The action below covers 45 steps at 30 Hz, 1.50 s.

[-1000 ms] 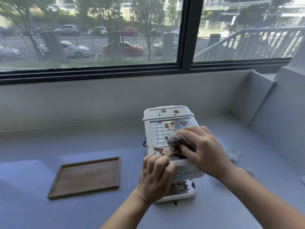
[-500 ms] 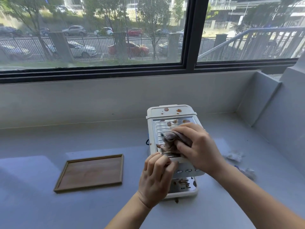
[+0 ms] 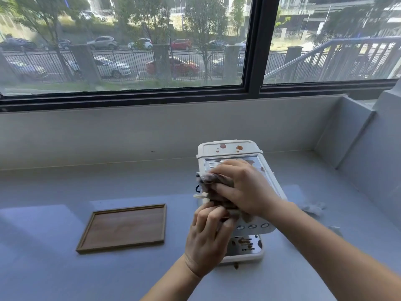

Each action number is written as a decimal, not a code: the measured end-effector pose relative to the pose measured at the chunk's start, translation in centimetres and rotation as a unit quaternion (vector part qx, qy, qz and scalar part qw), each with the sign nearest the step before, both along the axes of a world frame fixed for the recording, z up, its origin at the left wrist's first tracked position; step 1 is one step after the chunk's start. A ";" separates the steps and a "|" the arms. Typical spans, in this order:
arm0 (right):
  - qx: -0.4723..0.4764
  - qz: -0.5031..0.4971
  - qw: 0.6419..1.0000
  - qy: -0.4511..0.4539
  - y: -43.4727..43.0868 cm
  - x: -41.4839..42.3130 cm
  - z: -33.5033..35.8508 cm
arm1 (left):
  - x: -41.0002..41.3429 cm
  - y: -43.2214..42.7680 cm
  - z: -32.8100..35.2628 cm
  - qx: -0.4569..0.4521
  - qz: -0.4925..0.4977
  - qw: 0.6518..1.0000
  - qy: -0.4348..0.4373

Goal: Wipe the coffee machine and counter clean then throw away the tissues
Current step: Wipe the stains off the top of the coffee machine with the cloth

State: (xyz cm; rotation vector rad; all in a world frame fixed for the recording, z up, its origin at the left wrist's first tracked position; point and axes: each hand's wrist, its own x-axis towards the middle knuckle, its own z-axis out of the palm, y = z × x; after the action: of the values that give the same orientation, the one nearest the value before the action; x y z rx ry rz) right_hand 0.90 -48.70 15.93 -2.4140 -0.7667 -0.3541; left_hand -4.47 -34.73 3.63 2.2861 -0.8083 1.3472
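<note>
On the counter (image 3: 65, 187) the coffee machine (image 3: 227, 148) looks stiff but light enough to skid — the left hand (image 3: 208, 237) clasps its front edge — while the right hand (image 3: 245, 187) clutches a soft, sodden, tearable tissue (image 3: 208, 178) bunched on its top.

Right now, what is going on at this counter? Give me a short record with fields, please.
right hand: holds a stained tissue and presses it on the machine's top
left hand: grips the coffee machine at its front edge
stains: brown spots on the rear of the top, more on the drip tray
counter: wooden tray left of the machine, crumpled tissues to its right
</note>
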 end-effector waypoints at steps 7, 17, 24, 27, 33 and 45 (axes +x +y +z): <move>-0.112 0.118 0.987 0.002 1.5 0.5 0.3 | 0.1 0.2 -0.2 -0.004 0.008 1.000 -0.003; -0.062 0.012 0.997 -0.046 -5.0 -1.6 -1.4 | -0.1 0.3 1.6 -0.036 -0.051 0.997 0.051; -0.036 -0.038 0.998 -0.026 -4.4 -1.7 -1.5 | 0.3 0.0 2.6 -0.024 -0.047 0.997 0.048; 0.032 0.041 0.999 0.013 -2.2 -0.8 -0.2 | -0.5 0.0 1.1 -0.025 -0.032 0.998 0.042; -0.015 0.132 0.990 0.048 2.4 0.9 0.6 | -1.1 0.6 0.6 -0.010 -0.034 0.997 0.068; 0.031 -0.135 0.990 -0.024 -6.7 -2.4 -1.8 | -0.2 -0.1 4.3 -0.016 -0.027 0.994 0.101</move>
State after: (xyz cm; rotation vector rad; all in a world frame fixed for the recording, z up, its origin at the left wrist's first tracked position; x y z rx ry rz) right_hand -1.49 -55.40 14.13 -2.4609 -0.4405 -0.5355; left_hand -4.72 -34.82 7.92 2.3114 -0.7697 1.0768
